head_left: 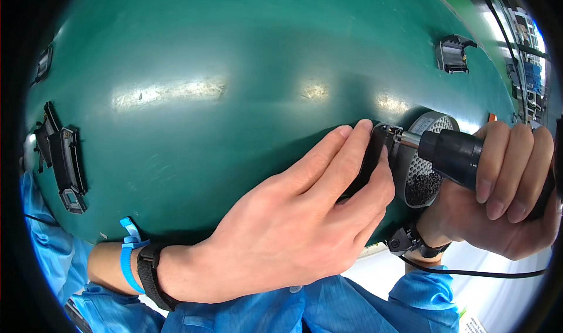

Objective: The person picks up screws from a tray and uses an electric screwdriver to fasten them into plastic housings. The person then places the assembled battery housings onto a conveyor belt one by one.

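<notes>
My left hand (pixel 293 215) lies over a black plastic part (pixel 365 170) and grips it between fingers and thumb; most of the part is hidden under the fingers. In my right hand (pixel 510 186) is a black electric screwdriver (pixel 453 154), held sideways. Its metal bit (pixel 409 139) points left and meets the far end of the black part, where small metal details show. Just behind the bit stands a round grey screw tray (pixel 413 122) with a perforated plate. Small dark screws (pixel 424 187) are heaped at its near side.
Several black plastic housings (pixel 69 163) lie at the left edge of the green table (pixel 246 45). Another black housing (pixel 453 54) sits at the far right. A black cable (pixel 487 274) runs below my right wrist. A person's blue sleeve (pixel 44 227) shows at the left.
</notes>
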The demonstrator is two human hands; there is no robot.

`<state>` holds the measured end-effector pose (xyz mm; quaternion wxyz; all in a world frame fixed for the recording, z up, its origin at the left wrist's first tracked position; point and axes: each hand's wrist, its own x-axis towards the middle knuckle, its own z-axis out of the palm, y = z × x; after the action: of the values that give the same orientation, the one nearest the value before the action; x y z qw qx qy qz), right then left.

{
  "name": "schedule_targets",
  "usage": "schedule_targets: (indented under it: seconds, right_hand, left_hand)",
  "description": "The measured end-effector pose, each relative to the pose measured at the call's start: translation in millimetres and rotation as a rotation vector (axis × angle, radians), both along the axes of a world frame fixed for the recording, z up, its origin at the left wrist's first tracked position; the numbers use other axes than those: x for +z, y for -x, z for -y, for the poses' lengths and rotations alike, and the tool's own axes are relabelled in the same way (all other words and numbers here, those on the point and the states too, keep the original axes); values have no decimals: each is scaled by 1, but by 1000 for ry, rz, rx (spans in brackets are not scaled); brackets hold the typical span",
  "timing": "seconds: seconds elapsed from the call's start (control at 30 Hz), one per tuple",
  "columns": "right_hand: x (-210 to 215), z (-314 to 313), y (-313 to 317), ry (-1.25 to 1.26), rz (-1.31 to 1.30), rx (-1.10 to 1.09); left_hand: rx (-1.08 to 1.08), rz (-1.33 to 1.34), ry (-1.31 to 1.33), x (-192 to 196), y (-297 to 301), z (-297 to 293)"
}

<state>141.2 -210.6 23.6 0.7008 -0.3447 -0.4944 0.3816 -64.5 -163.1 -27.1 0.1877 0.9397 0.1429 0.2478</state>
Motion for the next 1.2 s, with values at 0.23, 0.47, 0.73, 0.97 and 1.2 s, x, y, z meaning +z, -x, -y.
schedule_targets:
  seconds: [0.23, 0.47, 0.73, 0.97, 1.2]
  right_hand:
    - [3, -4, 8, -17, 8, 22]
    - [6, -9, 15, -27, 18, 56]
    - [10, -7, 18, -20, 45, 63]
    - [30, -20, 10, 77, 154, 66]
    - [58, 26, -67, -10, 193, -8]
  left_hand:
    - [5, 2, -6, 0, 2, 3]
    - [15, 19, -34, -4, 3, 2]
    - [-5, 40, -41, 0, 1, 1]
    - [-147, -140, 5, 17, 16, -13]
    - [-168, -211, -37, 31, 17, -21]
